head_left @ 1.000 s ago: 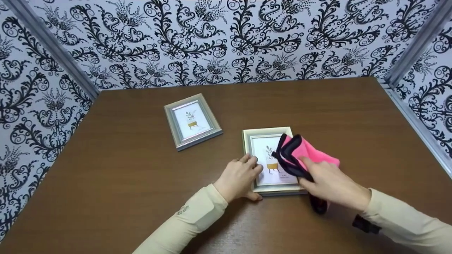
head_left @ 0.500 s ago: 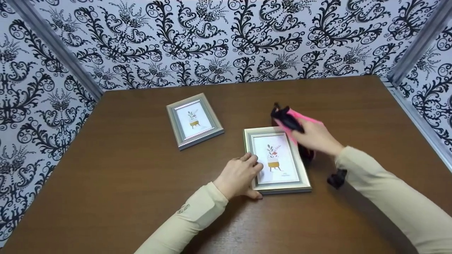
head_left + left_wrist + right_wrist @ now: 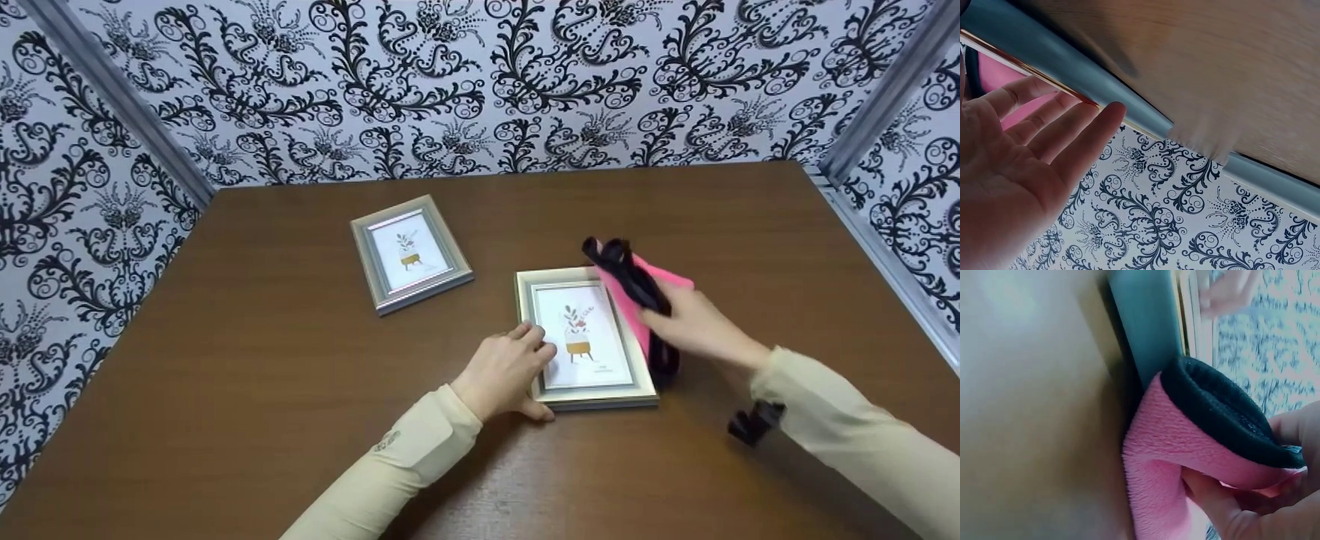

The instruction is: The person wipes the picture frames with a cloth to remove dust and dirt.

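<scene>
A silver picture frame with a potted-plant print lies face up on the brown table, right of the middle. My left hand holds its near left corner, fingers over the left side and thumb by the near edge. In the left wrist view, the fingers of the left hand lie against the frame's side. A pink cloth with black edging is bunched in my right hand, pressed along the frame's right side. The right wrist view shows the cloth pinched between thumb and fingers, touching the frame's outer side.
A second picture frame with a similar print lies at an angle, farther back and to the left on the brown table. Patterned panels stand behind and at both sides, with grey metal posts at the corners.
My right hand has moved the cloth off the print to the frame's far right corner, then back nearer along the right side. The left hand stays in place, and the print is uncovered.
</scene>
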A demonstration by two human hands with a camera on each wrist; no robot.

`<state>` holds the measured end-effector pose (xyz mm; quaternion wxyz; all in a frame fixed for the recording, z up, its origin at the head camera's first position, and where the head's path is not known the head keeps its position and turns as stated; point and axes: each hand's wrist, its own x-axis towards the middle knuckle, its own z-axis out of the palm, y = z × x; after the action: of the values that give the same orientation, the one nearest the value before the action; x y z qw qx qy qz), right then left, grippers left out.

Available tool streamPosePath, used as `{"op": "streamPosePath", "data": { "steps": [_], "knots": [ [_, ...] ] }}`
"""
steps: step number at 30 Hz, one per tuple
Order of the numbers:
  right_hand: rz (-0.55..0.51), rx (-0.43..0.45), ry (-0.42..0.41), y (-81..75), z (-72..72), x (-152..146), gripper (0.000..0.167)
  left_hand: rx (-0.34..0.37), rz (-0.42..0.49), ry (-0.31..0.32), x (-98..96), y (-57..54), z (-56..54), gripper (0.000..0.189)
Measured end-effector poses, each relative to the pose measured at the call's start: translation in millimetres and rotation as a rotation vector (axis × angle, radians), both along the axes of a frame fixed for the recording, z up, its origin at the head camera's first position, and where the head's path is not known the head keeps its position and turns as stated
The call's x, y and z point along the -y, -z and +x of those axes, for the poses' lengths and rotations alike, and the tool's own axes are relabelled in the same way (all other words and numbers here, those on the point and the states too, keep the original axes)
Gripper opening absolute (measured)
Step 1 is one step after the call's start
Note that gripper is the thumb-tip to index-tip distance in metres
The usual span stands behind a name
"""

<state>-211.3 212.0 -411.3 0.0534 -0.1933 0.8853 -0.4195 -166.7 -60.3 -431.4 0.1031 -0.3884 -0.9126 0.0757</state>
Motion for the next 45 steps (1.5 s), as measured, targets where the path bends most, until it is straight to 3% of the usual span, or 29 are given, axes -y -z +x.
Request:
{"op": "streamPosePath", "data": {
  "steps": [4,10,14,17,20,23,26,30,36,40,45],
  "knots": [
    [0.027,0.001,-0.01,-0.1,27.6,-0.1,0.054,0.003,-0.016,-0.001,0.0,-0.1,0.2,0.072],
    [0.115,-0.023,-0.002,-3.8,59.6,0.6,0.027,0.017,-0.035,-0.017,-1.6,-3.0,-0.2,0.073],
    [0.169,-0.063,0.011,-4.6,73.4,-0.6,0.023,0.019,-0.037,-0.014,-2.9,-4.7,-1.1,0.071],
    [0.218,-0.14,0.012,-3.9,75.7,0.1,0.02,0.009,-0.035,-0.004,-3.5,-5.4,-1.6,0.07],
    [0.279,-0.281,-0.041,-0.6,67.4,1.9,0.024,-0.002,-0.045,0.0,-3.8,-6.7,-1.7,0.07],
    [0.372,-0.389,-0.115,3.2,50.1,4.2,0.038,-0.006,-0.066,-0.007,-4.1,-6.8,-1.9,0.07],
    [0.463,-0.382,-0.173,4.4,28.3,6.0,0.058,0.004,-0.073,-0.015,-3.9,-7.2,-1.6,0.069],
    [0.525,-0.329,-0.208,3.5,-3.3,8.0,0.06,0.026,-0.066,-0.017,-2.6,-7.2,-1.8,0.068],
    [0.57,-0.452,-0.314,5.1,-43.6,6.6,0.06,0.053,-0.069,-0.016,-1.7,-7.9,-3.8,0.067],
    [0.563,-0.527,-0.37,6.6,-49.6,2.7,0.058,0.071,-0.066,-0.02,-2.5,-8.5,-3.9,0.067],
    [0.517,-0.532,-0.421,9.4,-31.3,-2.3,0.065,0.045,-0.078,-0.028,-5.0,-9.3,-2.2,0.067]
  ]
}}
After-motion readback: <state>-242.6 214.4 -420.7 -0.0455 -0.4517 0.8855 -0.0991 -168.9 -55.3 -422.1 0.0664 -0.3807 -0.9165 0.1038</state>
